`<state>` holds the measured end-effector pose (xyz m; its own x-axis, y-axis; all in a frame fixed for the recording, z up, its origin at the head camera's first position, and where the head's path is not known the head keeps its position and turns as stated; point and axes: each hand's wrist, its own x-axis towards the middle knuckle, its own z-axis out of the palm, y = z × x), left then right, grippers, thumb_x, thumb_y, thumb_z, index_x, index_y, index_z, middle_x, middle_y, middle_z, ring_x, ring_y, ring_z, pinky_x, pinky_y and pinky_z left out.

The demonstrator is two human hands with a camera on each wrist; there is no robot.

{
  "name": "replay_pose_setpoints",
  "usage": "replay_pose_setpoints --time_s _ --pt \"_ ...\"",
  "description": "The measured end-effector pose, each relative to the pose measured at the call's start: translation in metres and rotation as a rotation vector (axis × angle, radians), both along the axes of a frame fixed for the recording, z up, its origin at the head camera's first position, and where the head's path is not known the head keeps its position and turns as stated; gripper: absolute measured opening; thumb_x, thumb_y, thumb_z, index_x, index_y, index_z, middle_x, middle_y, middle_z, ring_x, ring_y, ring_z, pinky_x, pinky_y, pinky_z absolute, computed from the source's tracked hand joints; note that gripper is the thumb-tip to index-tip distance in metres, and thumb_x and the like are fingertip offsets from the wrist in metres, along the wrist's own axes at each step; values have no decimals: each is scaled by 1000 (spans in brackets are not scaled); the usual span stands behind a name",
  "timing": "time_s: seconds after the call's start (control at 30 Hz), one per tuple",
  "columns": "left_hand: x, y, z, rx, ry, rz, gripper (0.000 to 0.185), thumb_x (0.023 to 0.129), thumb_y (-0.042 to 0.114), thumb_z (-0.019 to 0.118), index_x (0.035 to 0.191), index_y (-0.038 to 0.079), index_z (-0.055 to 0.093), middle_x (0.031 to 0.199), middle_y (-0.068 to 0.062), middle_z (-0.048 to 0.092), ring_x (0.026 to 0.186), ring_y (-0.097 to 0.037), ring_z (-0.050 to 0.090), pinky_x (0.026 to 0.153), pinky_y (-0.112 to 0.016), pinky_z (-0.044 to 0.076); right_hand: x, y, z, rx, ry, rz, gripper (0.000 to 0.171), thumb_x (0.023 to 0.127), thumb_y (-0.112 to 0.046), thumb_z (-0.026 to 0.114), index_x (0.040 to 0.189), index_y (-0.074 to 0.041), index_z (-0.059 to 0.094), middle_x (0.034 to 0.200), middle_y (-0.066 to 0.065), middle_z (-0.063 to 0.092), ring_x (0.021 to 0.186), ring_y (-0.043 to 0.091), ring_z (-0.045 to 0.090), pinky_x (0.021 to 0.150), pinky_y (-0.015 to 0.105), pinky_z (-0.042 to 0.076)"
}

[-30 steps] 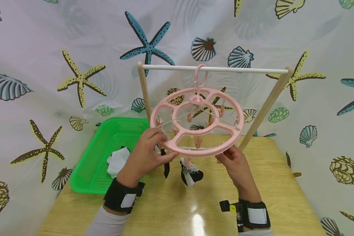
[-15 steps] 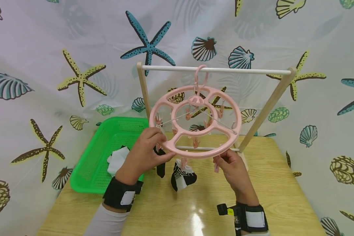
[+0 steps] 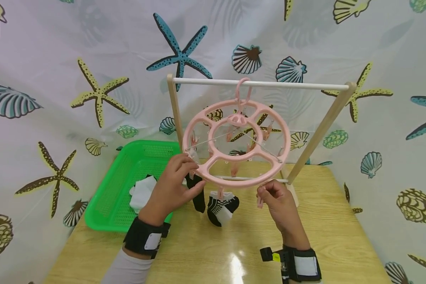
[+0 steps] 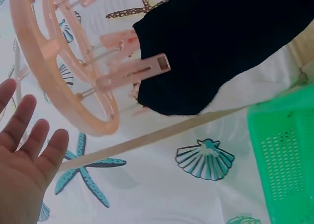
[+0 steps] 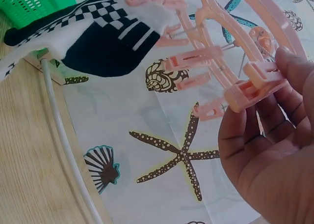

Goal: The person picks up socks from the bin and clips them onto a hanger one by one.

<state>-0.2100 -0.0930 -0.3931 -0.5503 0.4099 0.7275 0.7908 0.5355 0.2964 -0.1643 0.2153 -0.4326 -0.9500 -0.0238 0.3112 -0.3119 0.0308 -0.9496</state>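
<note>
1. Creased, pale and printed with sea motifs, the sheet (image 3: 127,39) hangs behind my smooth, glossy wood-grain tabletop (image 3: 198,256).
2. Pegging looks partway along to me: the black sock (image 4: 186,52) hangs clipped at about seven o'clock on the hanger (image 3: 237,159), and the checked sock (image 3: 217,209) at six.
3. Left over, as I judge it, are the white cloth (image 3: 142,193), crumpled in the basket (image 3: 104,227) beyond nine o'clock, and several bare clips (image 3: 234,170).
4. My hands are apart. The left hand (image 3: 172,184), fingers loose, is at the rim around eight o'clock; whether it touches, I can't tell. The right hand (image 3: 280,202) pinches a clip (image 5: 265,75) near five, with no cloth seen in it.
5. Pink, smooth and plastic-looking, the hanger is two rings joined by spokes, tilted, its hook at twelve over the round white rail (image 3: 287,84). The socks look soft and knitted; the basket is stiff, green and perforated.
</note>
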Motion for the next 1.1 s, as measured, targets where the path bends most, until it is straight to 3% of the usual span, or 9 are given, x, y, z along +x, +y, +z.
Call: replay_pose_setpoints --time_s 0.13,0.23,0.33,0.43,0.5,0.57,0.73,0.9,1.1 --pt "-1 -15 -12 29 -47 115 30 86 16 79 108 1 66 119 -17 55 118 -35 50 96 -47 46 -1 -1 -1 8 -7 -23 15 99 -2 59 93 11 55 83 9 58 64 17 58 57 27 51" --pt "-8 -34 -24 26 -191 234 27 89 15 76 109 0 65 119 -19 54 115 -37 50 89 -50 48 -1 -1 -2 7 -25 -43 16 99 -4 60 93 10 54 82 8 58 64 17 58 58 28 51" --pt "-24 -54 -37 27 -472 300 29 95 19 69 114 -2 65 123 -23 54 117 -42 50 89 -54 47 0 0 -2 -1 -37 -73 17 99 -5 61 93 10 54 81 9 58 64 17 58 60 28 51" --pt "-44 -73 -53 121 -844 272 39 101 27 58 125 -4 59 131 -25 52 121 -43 49 95 -55 44 1 2 -3 -19 -57 -99 19 98 -5 61 95 11 54 83 9 59 66 16 59 62 27 52" --pt "-57 -85 -67 145 -981 277 44 103 31 53 129 -5 55 134 -26 51 122 -43 49 97 -54 43 2 3 -4 -31 -72 -113 19 98 -5 62 96 12 54 83 10 60 67 16 59 63 26 52" --pt "-68 -98 -78 114 -1011 302 44 103 29 51 129 -6 54 132 -28 52 118 -44 52 94 -54 44 2 4 -5 -40 -79 -118 18 98 -4 61 97 13 54 83 11 60 68 16 59 64 26 53" --pt "-85 -133 -100 -174 -888 437 45 99 21 53 125 -16 54 124 -36 55 108 -50 56 86 -56 48 2 7 -6 -49 -79 -112 18 98 -5 62 98 12 54 82 15 61 68 16 60 65 27 53" --pt "-94 -159 -108 -311 -1027 474 60 96 24 50 132 -23 43 131 -42 46 116 -55 49 91 -57 46 2 7 -6 -66 -71 -91 20 98 -5 62 98 13 53 84 20 60 68 17 60 65 28 54" --pt "-100 -158 -109 -363 -1199 481 65 94 29 46 132 -24 43 133 -43 44 118 -55 49 93 -54 46 2 6 -5 -59 -53 -69 22 99 -6 60 99 14 52 85 16 60 69 18 61 65 28 54"
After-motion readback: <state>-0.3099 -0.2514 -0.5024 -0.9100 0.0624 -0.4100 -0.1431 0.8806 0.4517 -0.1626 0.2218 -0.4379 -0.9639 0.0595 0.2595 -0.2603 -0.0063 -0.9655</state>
